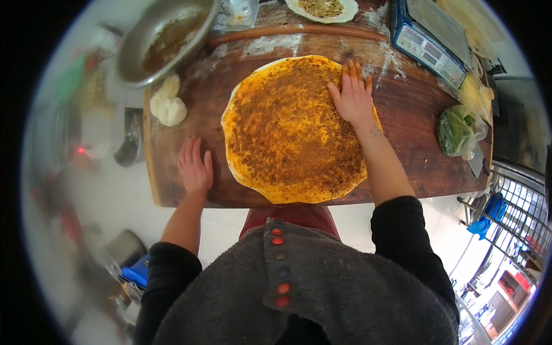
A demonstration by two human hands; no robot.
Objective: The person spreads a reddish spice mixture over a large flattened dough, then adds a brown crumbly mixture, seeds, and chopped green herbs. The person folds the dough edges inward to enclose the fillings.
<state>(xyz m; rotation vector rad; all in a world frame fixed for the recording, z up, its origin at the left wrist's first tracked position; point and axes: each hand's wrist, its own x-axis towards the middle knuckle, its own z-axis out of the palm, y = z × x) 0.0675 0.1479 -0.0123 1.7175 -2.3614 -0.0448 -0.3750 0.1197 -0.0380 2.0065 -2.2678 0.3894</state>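
Note:
A large round sheet of dough (287, 132) lies flat on the wooden table, coated almost to its pale edge with an orange-brown paste. My right hand (352, 92) rests on its upper right part, fingers stretched out and stained orange at the tips. To the left of the dough, my left hand (195, 165) lies flat on the bare wood near the table's front edge, holding nothing. A small lump of white dough (168, 102) sits at the table's left side, beyond my left hand.
A metal bowl (198, 54) with brown residue stands at the far left. Behind the dough lie a long rolling pin (299, 31) and a plate of chopped filling (322, 8). A scale (428, 49) and a bag of greens (456, 131) are at the right. Flour dusts the table's back.

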